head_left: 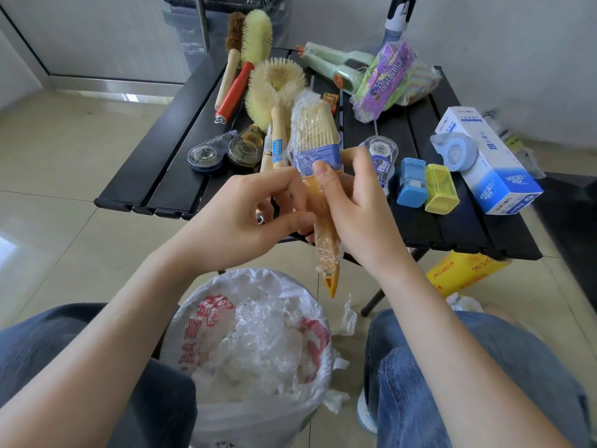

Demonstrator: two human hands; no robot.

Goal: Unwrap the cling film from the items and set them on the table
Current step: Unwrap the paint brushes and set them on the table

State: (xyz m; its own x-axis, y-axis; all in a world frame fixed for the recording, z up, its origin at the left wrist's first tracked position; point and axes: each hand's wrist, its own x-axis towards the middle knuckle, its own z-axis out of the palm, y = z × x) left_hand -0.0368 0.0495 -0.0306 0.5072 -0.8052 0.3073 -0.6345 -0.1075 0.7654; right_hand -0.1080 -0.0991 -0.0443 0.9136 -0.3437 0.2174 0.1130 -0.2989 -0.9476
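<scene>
A paintbrush [318,137] with pale bristles, a blue band and an orange handle stands upright in front of me, wrapped in cling film from bristles to handle. My right hand [349,205] grips its handle, thumb up against the blue band. My left hand [255,211] touches the handle's left side with curled fingers, pinching at the film there. Behind it is the black table [168,156] with unwrapped brushes [274,88] and correction tape dispensers [206,153].
A bin lined with a white bag [252,344] full of crumpled film stands between my knees. On the table lie a purple sponge pack [384,79], a blue and white box [484,156], small blue [412,182] and yellow [441,189] boxes. A yellow cling film box [465,271] lies under the table.
</scene>
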